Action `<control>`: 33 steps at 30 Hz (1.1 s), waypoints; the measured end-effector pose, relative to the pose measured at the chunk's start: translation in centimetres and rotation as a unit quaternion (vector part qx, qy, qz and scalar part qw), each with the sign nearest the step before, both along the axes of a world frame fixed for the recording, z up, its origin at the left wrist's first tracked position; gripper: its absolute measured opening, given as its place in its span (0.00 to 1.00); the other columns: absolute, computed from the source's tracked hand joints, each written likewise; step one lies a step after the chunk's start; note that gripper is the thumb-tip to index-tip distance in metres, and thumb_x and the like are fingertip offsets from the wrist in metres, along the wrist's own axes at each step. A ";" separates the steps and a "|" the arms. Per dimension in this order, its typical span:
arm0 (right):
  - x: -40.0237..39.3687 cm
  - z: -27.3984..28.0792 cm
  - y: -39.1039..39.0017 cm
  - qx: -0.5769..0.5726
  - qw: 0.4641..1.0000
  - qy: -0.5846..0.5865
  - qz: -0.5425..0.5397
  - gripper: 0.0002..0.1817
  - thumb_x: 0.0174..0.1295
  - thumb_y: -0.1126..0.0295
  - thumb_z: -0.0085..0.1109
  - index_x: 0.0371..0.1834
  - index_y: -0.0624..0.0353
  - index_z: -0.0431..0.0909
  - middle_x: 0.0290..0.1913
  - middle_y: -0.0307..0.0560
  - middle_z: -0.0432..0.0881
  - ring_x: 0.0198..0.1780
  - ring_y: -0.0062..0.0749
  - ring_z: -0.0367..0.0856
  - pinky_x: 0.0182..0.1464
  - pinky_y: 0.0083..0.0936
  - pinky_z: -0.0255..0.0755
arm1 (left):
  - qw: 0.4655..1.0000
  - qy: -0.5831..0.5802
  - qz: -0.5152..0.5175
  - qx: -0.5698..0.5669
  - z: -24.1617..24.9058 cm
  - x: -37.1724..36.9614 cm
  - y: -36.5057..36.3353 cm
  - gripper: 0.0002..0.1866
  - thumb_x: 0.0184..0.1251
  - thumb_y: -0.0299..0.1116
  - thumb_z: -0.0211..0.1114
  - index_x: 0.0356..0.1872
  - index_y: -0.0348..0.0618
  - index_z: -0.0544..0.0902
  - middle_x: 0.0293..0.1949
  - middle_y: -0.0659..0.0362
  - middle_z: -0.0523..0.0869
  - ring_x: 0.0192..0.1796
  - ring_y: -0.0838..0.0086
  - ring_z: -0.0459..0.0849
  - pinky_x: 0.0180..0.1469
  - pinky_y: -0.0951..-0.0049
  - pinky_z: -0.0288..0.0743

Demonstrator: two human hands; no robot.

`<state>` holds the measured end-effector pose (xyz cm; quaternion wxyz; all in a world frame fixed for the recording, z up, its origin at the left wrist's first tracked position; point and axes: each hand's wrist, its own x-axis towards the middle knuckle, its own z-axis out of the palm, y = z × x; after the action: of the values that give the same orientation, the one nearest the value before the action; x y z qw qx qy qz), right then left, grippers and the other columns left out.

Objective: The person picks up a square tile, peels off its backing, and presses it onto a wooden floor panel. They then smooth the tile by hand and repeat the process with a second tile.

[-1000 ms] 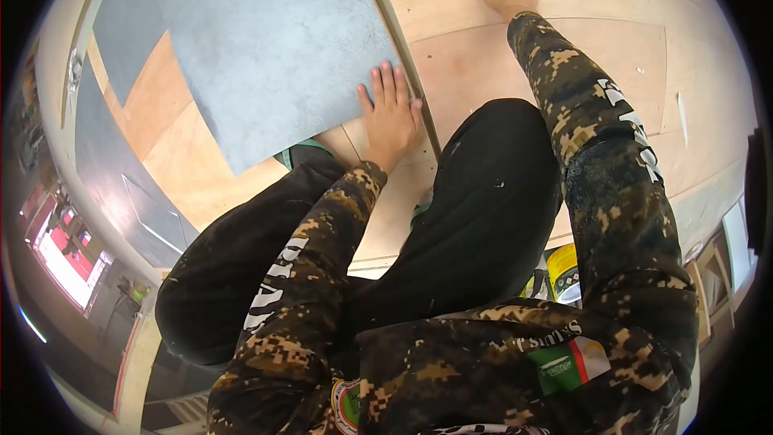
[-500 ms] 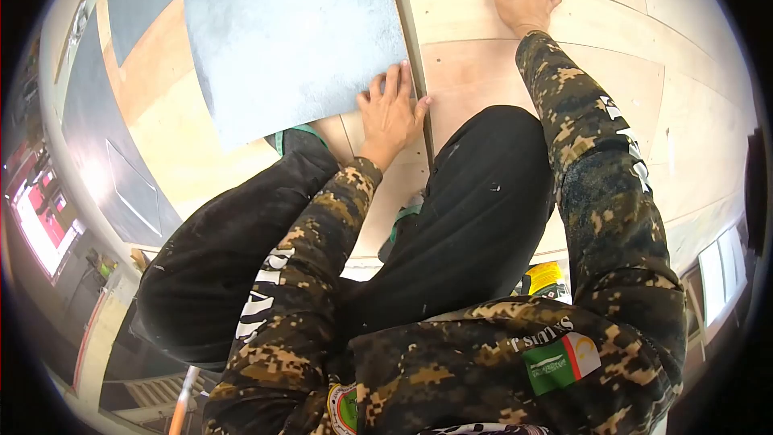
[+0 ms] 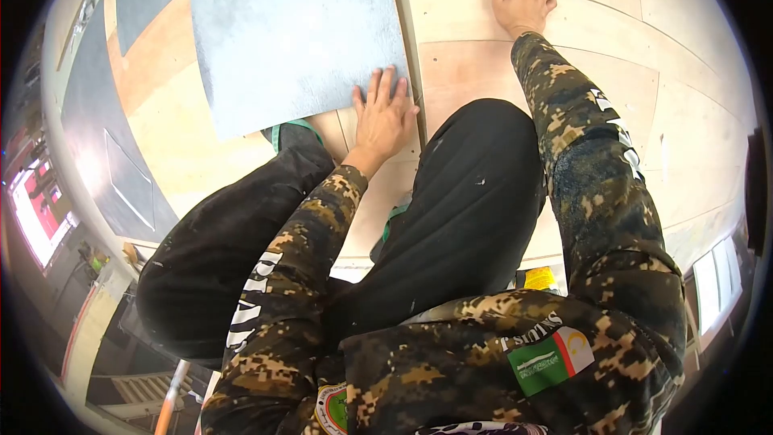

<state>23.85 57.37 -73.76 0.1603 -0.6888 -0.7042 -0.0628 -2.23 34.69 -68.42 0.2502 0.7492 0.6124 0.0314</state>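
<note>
My left hand [image 3: 382, 122] lies with fingers spread on the near right corner of a grey-blue sheet [image 3: 298, 32]. Its thumb points toward the dark seam along the sheet's right edge. Farther off to the right, my right hand [image 3: 523, 0] rests on the pale wood panels [image 3: 475, 80], its fingers partly bent and apart, with nothing seen in them. The sheet lies over the wood surface beside those panels. Small screw or nail heads dot the panels.
My bent legs in black trousers [image 3: 475, 185] take up the middle, with a green-strapped shoe [image 3: 294, 133] by the sheet's near edge. More grey sheeting [image 3: 97, 129] lies at the left. A yellow-labelled container [image 3: 538, 279] sits below my right thigh. An orange handle [image 3: 166, 415] shows at the lower left.
My left hand has slid slightly nearer and to the left, its fingers still on the sheet's corner. My right hand has barely shifted. The whole view has tilted a little.
</note>
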 end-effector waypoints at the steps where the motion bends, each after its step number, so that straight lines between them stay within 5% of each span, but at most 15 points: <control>1: -0.1 0.0 0.1 -0.005 1.000 0.000 -0.005 0.29 0.64 0.48 0.50 0.68 0.45 0.71 0.70 0.49 0.66 0.71 0.48 0.59 0.70 0.55 0.46 | 1.000 0.000 0.000 0.001 -0.2 0.3 0.3 0.32 0.71 0.48 0.56 0.70 0.38 0.68 0.75 0.49 0.57 0.75 0.36 0.49 0.67 0.27 0.46; 3: 0.1 -0.1 -0.1 -0.014 1.000 -0.001 -0.010 0.29 0.64 0.48 0.50 0.68 0.44 0.71 0.70 0.49 0.67 0.71 0.48 0.59 0.70 0.55 0.46 | 0.995 0.087 0.025 -0.034 -0.5 1.3 1.2 0.36 0.73 0.51 0.53 0.76 0.42 0.59 0.80 0.51 0.46 0.78 0.34 0.38 0.66 0.20 0.37; 6: 0.2 -0.4 0.0 -0.001 1.000 -0.004 0.002 0.29 0.64 0.48 0.50 0.68 0.45 0.71 0.70 0.49 0.66 0.71 0.49 0.59 0.70 0.55 0.47 | 0.989 0.112 0.013 -0.097 0.0 1.6 1.7 0.39 0.74 0.53 0.50 0.79 0.47 0.50 0.80 0.53 0.42 0.78 0.34 0.35 0.65 0.17 0.35; 15: 0.1 0.3 0.5 -0.036 0.999 0.001 -0.009 0.31 0.63 0.48 0.49 0.69 0.46 0.69 0.71 0.51 0.65 0.72 0.50 0.58 0.71 0.56 0.45 | 0.996 -0.011 0.061 -0.057 -2.2 -3.1 1.0 0.34 0.74 0.53 0.50 0.77 0.55 0.57 0.80 0.56 0.49 0.79 0.40 0.42 0.69 0.28 0.43; 17: 0.2 0.1 0.3 -0.035 0.999 0.007 -0.011 0.31 0.63 0.48 0.50 0.69 0.46 0.69 0.71 0.51 0.65 0.73 0.49 0.56 0.72 0.56 0.44 | 0.983 0.116 0.119 -0.078 1.0 -4.6 1.3 0.37 0.72 0.55 0.51 0.77 0.52 0.56 0.79 0.51 0.49 0.78 0.40 0.43 0.70 0.31 0.45; 18: 0.2 0.3 0.2 -0.030 0.999 0.012 -0.006 0.31 0.63 0.48 0.50 0.69 0.46 0.69 0.71 0.51 0.65 0.73 0.49 0.56 0.72 0.56 0.44 | 0.952 0.234 0.172 -0.098 2.4 -5.6 1.3 0.40 0.71 0.57 0.52 0.77 0.49 0.55 0.79 0.46 0.48 0.78 0.39 0.45 0.70 0.33 0.47; 21: -0.1 0.8 0.4 -0.056 0.998 0.009 -0.020 0.31 0.65 0.47 0.49 0.70 0.44 0.68 0.72 0.51 0.64 0.74 0.48 0.55 0.73 0.53 0.43 | 0.832 0.309 0.459 -0.034 1.5 -11.2 2.4 0.47 0.66 0.60 0.56 0.77 0.40 0.52 0.75 0.31 0.45 0.76 0.35 0.49 0.69 0.35 0.50; 22: -0.2 0.8 0.5 -0.051 0.998 0.013 -0.017 0.31 0.65 0.47 0.49 0.70 0.44 0.68 0.72 0.51 0.64 0.74 0.48 0.55 0.73 0.53 0.43 | 0.751 0.294 0.588 -0.061 1.3 -13.4 3.8 0.48 0.65 0.59 0.58 0.77 0.38 0.51 0.74 0.27 0.44 0.75 0.33 0.51 0.69 0.37 0.53; 24: -0.5 1.0 0.6 -0.057 0.998 0.002 -0.022 0.31 0.64 0.49 0.50 0.69 0.46 0.68 0.72 0.51 0.64 0.74 0.47 0.56 0.73 0.52 0.43 | 0.499 0.117 0.858 -0.042 1.7 -18.7 6.3 0.43 0.65 0.54 0.58 0.72 0.31 0.59 0.73 0.33 0.58 0.73 0.40 0.62 0.69 0.49 0.62; 25: -0.7 1.1 0.7 -0.060 0.998 0.002 -0.024 0.31 0.64 0.49 0.50 0.69 0.46 0.68 0.72 0.51 0.64 0.74 0.47 0.56 0.73 0.52 0.43 | 0.497 0.117 0.859 -0.040 1.9 -21.1 5.0 0.43 0.65 0.54 0.58 0.72 0.31 0.59 0.73 0.33 0.58 0.73 0.40 0.62 0.69 0.49 0.62; 27: -0.9 1.4 0.7 -0.058 0.998 0.007 -0.021 0.31 0.64 0.49 0.50 0.69 0.46 0.68 0.72 0.51 0.64 0.74 0.47 0.56 0.73 0.53 0.44 | 0.479 -0.348 0.806 -0.022 1.0 -24.7 1.8 0.34 0.64 0.44 0.63 0.65 0.31 0.69 0.66 0.42 0.73 0.66 0.52 0.75 0.62 0.61 0.73; 28: -0.8 1.4 0.5 -0.055 0.998 0.011 -0.019 0.30 0.64 0.49 0.50 0.69 0.46 0.68 0.72 0.51 0.64 0.73 0.47 0.57 0.73 0.53 0.44 | 0.484 -0.345 0.803 -0.023 0.6 -24.7 1.3 0.34 0.64 0.44 0.63 0.65 0.31 0.69 0.66 0.42 0.73 0.66 0.52 0.75 0.62 0.61 0.73; 32: -1.1 2.2 0.7 -0.054 0.998 0.012 -0.020 0.30 0.64 0.50 0.50 0.69 0.47 0.69 0.72 0.51 0.64 0.73 0.47 0.57 0.72 0.53 0.45 | 0.317 -0.419 0.844 0.107 -0.4 -25.6 0.6 0.22 0.68 0.33 0.63 0.59 0.36 0.74 0.58 0.55 0.81 0.59 0.64 0.81 0.54 0.65 0.78; 33: -1.0 2.1 0.6 -0.053 0.998 0.010 -0.022 0.30 0.64 0.50 0.50 0.69 0.47 0.69 0.72 0.51 0.64 0.73 0.47 0.57 0.72 0.54 0.46 | 0.321 -0.430 0.837 0.105 -0.8 -25.6 0.2 0.22 0.70 0.37 0.62 0.61 0.38 0.73 0.59 0.56 0.80 0.60 0.65 0.80 0.54 0.65 0.77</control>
<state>22.90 58.01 -71.70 0.1288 -0.7121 -0.6899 -0.0221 -27.81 34.84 -69.23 0.2386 -0.2590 0.7129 0.6064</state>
